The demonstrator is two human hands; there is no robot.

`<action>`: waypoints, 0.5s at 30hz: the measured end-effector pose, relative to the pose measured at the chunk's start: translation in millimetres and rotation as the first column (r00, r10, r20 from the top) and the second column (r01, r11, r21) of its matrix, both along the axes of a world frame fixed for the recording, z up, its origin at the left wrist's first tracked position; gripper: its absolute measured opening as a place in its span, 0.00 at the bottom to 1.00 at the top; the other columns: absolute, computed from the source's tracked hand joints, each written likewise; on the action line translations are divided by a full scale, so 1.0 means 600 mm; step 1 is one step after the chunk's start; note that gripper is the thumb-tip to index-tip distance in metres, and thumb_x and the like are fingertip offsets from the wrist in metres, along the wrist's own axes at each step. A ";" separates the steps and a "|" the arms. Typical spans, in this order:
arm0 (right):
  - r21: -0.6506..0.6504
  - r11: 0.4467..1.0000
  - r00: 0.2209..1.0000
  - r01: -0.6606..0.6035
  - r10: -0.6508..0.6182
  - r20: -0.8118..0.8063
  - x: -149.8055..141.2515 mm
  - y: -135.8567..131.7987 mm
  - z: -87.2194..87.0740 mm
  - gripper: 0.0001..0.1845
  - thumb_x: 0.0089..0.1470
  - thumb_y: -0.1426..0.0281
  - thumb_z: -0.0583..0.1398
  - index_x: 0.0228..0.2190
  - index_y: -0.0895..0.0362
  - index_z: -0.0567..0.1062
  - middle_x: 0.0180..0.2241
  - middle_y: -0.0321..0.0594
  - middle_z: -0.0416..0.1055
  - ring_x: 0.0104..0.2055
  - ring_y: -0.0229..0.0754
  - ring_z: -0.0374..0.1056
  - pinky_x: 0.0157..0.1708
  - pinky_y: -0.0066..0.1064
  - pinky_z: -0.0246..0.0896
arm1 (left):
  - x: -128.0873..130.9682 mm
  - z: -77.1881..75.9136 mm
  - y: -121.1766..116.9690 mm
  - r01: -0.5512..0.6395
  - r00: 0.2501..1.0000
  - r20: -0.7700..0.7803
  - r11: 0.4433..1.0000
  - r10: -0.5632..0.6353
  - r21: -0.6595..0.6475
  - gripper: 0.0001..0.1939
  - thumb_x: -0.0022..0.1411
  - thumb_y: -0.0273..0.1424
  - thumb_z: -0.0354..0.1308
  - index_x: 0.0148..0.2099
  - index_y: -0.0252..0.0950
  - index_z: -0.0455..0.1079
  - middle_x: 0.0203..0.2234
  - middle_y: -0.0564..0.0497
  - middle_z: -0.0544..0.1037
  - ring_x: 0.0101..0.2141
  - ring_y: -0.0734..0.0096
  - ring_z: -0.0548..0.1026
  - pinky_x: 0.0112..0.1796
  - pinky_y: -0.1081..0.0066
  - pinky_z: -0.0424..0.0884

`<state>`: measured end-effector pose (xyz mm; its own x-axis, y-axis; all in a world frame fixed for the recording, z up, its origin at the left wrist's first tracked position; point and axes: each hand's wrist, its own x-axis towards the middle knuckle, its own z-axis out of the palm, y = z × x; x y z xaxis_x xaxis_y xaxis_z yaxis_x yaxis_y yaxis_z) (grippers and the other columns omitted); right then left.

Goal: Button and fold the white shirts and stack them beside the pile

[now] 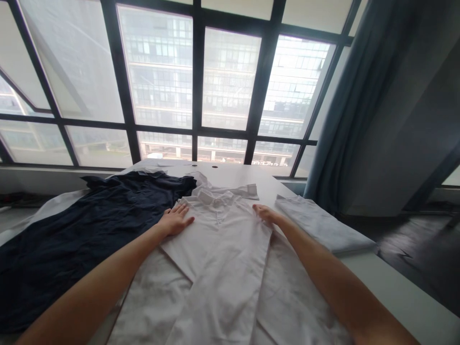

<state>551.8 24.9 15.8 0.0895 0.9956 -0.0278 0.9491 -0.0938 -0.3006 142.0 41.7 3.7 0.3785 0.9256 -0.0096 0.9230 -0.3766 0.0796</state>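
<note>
A white collared shirt (219,249) lies face up on the white table (395,282), collar toward the window, with one sleeve folded diagonally across its front. My left hand (176,219) lies flat and open on the shirt's left shoulder, fingers spread. My right hand (265,213) rests on the shirt's right shoulder, fingers stretched out on the cloth. Neither hand holds anything.
A dark navy garment (82,230) is spread over the table's left half. A folded white cloth (323,225) lies at the right, near the table edge. Large black-framed windows (196,96) stand behind the table, and a blue-grey curtain (345,120) hangs at the right.
</note>
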 end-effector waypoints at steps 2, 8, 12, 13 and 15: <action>-0.052 0.999 1.000 -0.010 0.009 -0.002 0.012 -0.019 0.019 0.21 0.66 0.60 0.55 0.38 0.60 0.82 0.38 0.46 0.80 0.42 0.46 0.75 0.42 0.30 0.67 | 0.000 -0.001 0.001 -0.006 1.000 -0.006 1.000 0.006 0.005 0.38 0.71 0.54 0.36 0.74 0.40 0.51 0.73 0.44 0.46 0.71 0.52 0.46 0.65 0.48 0.47; -0.307 0.948 0.990 0.084 -0.113 -0.079 0.026 -0.070 0.048 0.15 0.51 0.61 0.70 0.26 0.60 0.78 0.23 0.38 0.73 0.25 0.36 0.69 0.26 0.24 0.63 | 0.001 -0.001 -0.001 -0.011 1.000 -0.011 1.000 0.011 0.000 0.39 0.71 0.54 0.35 0.75 0.38 0.50 0.73 0.43 0.44 0.71 0.54 0.47 0.66 0.49 0.47; -0.324 0.941 0.988 0.102 -0.135 -0.079 0.024 -0.081 0.051 0.15 0.51 0.65 0.71 0.22 0.60 0.75 0.19 0.35 0.69 0.22 0.34 0.65 0.25 0.25 0.64 | 0.000 0.003 -0.004 0.001 1.000 -0.007 1.000 -0.001 -0.002 0.39 0.71 0.54 0.35 0.74 0.38 0.50 0.73 0.42 0.44 0.71 0.53 0.46 0.65 0.48 0.47; -0.329 0.938 0.988 0.106 -0.137 -0.073 0.022 -0.077 0.052 0.14 0.50 0.67 0.71 0.21 0.61 0.75 0.19 0.35 0.69 0.22 0.34 0.66 0.26 0.26 0.64 | -0.001 0.004 -0.003 0.006 1.000 -0.008 1.000 -0.006 -0.011 0.39 0.71 0.54 0.35 0.75 0.38 0.50 0.73 0.43 0.44 0.71 0.53 0.45 0.66 0.48 0.46; -0.327 0.939 0.989 0.109 -0.137 -0.063 0.018 -0.062 0.055 0.13 0.47 0.69 0.72 0.22 0.61 0.75 0.19 0.37 0.70 0.22 0.36 0.67 0.26 0.27 0.65 | -0.004 0.007 0.003 0.020 1.000 -0.012 0.999 -0.021 -0.038 0.39 0.71 0.54 0.35 0.75 0.38 0.49 0.73 0.43 0.43 0.71 0.53 0.45 0.66 0.49 0.46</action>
